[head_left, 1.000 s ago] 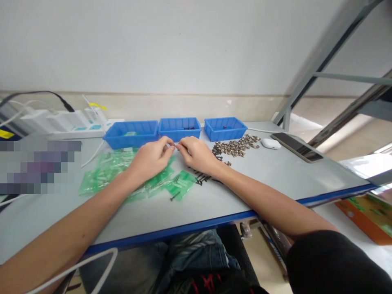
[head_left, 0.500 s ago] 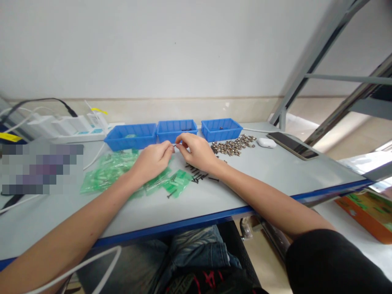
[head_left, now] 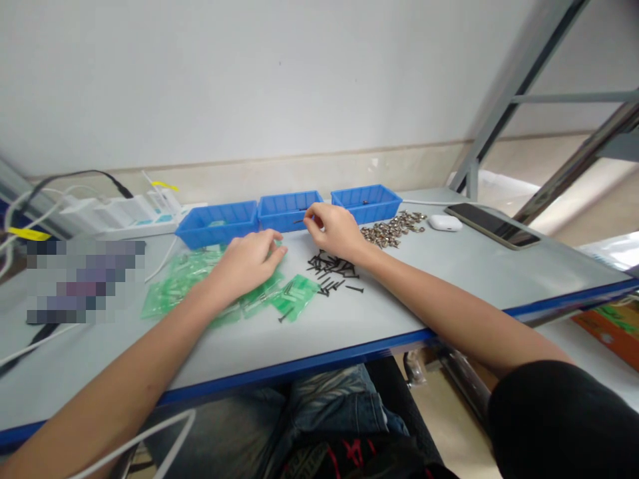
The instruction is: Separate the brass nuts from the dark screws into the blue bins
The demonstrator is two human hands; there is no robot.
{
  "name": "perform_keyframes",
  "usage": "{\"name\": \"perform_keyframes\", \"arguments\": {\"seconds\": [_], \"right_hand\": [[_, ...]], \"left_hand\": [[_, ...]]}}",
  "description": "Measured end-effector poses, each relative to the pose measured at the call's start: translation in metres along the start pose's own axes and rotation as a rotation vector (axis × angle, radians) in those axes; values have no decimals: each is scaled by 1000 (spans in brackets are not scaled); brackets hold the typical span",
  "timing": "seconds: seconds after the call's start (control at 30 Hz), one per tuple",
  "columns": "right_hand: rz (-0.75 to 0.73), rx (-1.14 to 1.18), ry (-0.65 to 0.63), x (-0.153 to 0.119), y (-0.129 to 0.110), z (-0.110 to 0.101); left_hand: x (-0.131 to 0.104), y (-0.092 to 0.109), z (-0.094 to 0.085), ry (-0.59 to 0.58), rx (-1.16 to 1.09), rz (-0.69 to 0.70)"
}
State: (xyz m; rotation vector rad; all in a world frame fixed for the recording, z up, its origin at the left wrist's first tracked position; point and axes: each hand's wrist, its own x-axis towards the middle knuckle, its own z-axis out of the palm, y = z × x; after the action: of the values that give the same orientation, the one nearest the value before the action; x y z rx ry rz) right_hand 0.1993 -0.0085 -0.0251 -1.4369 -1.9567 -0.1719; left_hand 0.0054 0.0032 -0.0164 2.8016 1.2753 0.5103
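My right hand (head_left: 333,229) pinches a thin dark screw (head_left: 299,221) between thumb and fingertips, just in front of the middle blue bin (head_left: 284,221). Fingers apart and holding nothing, my left hand (head_left: 252,263) hovers over or rests on the pile of green plastic bags (head_left: 187,283); I cannot tell whether it touches them. A small green bag (head_left: 295,297) lies nearer me, with a loose screw (head_left: 286,315) at its edge. Below my right wrist is a heap of dark screws (head_left: 332,267). Brass-coloured small fasteners (head_left: 394,229) are piled to its right.
A left blue bin (head_left: 219,226) and a right blue bin (head_left: 369,204) flank the middle one along the wall. To the right lie a white earbud case (head_left: 445,223) and a phone (head_left: 492,225). A power strip (head_left: 134,223) with plugs and cables sits at the left.
My hands have moved apart. The right hand, with the screw, has shifted right toward the middle bin, and the left hand's fingers have opened. The view has shifted slightly.
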Motion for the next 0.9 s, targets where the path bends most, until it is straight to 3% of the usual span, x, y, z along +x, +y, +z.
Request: {"name": "perform_keyframes", "arguments": {"seconds": [0.1, 0.23, 0.33, 0.5, 0.9], "right_hand": [[97, -43, 68, 6, 17, -1], [176, -72, 110, 8, 27, -2], [202, -90, 102, 9, 27, 0], [226, -126, 54, 11, 27, 4], [271, -205, 78, 13, 29, 6]], "left_hand": [[-7, 3, -22, -23, 66, 74], [-21, 10, -42, -353, -100, 146], [-27, 16, -39, -528, -165, 210], [-28, 24, -28, -502, -113, 233], [-29, 35, -27, -419, -8, 296]]}}
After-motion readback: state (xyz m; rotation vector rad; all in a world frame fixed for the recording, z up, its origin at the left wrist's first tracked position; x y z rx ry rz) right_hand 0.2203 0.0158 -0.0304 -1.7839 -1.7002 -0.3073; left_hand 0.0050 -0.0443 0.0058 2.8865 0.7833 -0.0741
